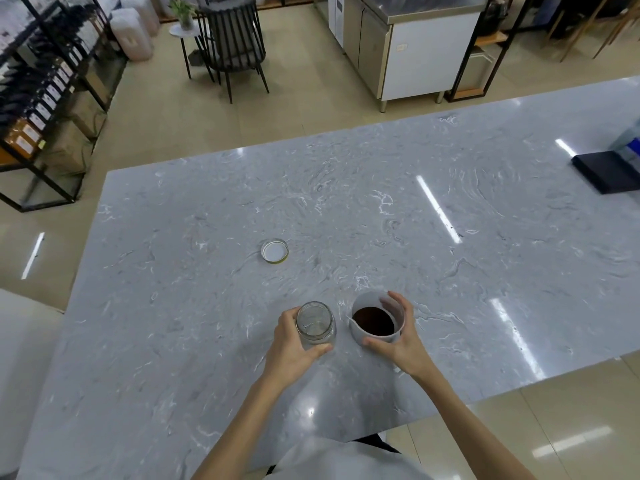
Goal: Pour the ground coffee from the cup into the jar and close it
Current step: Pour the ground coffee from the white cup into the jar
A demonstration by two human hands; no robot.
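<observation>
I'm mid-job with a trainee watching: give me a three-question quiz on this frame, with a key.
1. True or false: the lid is on the jar.
2. Which hand grips the cup of ground coffee?
A. left
B. right
C. neither
3. Fill in: the jar looks ____ inside.

Key:
1. False; it lies apart on the table.
2. B; the right hand grips it, the left hand the jar.
3. Empty.

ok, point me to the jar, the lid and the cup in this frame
jar (316, 325): head view, on its glass wall below the open mouth.
lid (274, 250): head view, on its white inner face, lying on the table.
cup (367, 299): head view, on the white inner wall above the ground coffee.
</observation>
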